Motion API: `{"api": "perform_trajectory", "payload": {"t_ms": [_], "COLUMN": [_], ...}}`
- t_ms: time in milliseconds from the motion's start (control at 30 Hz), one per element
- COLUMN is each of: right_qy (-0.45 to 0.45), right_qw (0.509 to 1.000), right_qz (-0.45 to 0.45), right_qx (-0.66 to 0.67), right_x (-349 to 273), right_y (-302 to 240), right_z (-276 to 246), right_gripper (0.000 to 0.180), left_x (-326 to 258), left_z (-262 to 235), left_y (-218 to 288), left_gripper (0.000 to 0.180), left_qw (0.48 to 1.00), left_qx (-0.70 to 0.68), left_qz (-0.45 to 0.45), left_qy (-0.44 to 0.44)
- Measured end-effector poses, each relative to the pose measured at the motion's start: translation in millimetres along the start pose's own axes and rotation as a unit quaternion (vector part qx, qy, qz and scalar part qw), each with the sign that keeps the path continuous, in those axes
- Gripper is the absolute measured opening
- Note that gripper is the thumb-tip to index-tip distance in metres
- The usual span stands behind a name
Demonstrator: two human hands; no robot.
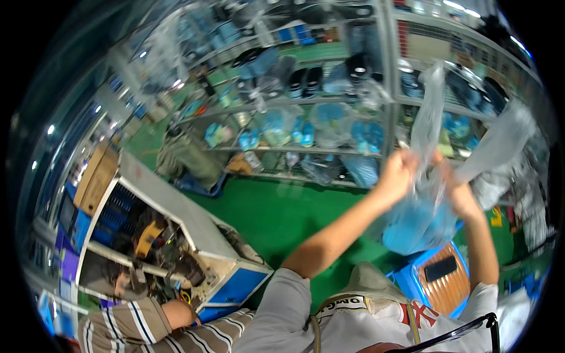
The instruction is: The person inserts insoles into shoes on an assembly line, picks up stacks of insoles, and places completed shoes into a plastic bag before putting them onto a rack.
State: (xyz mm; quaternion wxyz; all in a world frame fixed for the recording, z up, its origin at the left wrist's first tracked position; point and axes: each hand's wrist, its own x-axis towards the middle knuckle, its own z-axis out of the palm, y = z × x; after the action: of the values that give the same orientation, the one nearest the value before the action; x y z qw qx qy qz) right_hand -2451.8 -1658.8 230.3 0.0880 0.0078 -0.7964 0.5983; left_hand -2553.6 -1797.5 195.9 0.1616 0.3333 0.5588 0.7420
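Both my hands are raised in front of the shelving on the right, closed on the gathered neck of a clear plastic bag (419,226). Pale blue contents show through its full lower part, but their kind is blurred. My left hand (399,172) pinches the neck on its left side, where one long loose end of plastic stands up. From my right hand (453,185), another loose end flares out to the upper right. The fingers of my right hand are partly hidden by the plastic and smeared by motion.
Below the bag, a dark phone (441,269) lies on a brown slatted top with a blue frame (406,276). Metal shelves (282,153) ahead hold bagged blue items and dark shoe-like pieces. At left stand a white cabinet (170,194) and a person in a striped shirt (126,329).
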Motion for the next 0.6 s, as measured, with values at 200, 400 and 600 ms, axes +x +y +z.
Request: {"api": "perform_trajectory", "payload": {"t_ms": [200,400,600], "right_qy": [0.029,0.046,-0.049], "right_qw": [0.961,0.871,0.824], "right_qz": [0.133,0.237,0.321], "right_qx": [0.242,0.428,0.464], "right_x": [88,164,233], "right_y": [149,168,222], "right_z": [107,227,363], "right_gripper": [0.059,0.038,0.022], "left_x": [-6,-21,-48], "left_z": [-85,-199,-296], "left_y": [-105,-90,-94], "left_gripper": [0.016,0.016,0.024], "left_qw": [0.996,0.945,0.828], "left_qx": [0.072,0.277,0.473], "left_qz": [-0.025,-0.138,-0.264], "left_qy": [0.038,0.110,0.146]}}
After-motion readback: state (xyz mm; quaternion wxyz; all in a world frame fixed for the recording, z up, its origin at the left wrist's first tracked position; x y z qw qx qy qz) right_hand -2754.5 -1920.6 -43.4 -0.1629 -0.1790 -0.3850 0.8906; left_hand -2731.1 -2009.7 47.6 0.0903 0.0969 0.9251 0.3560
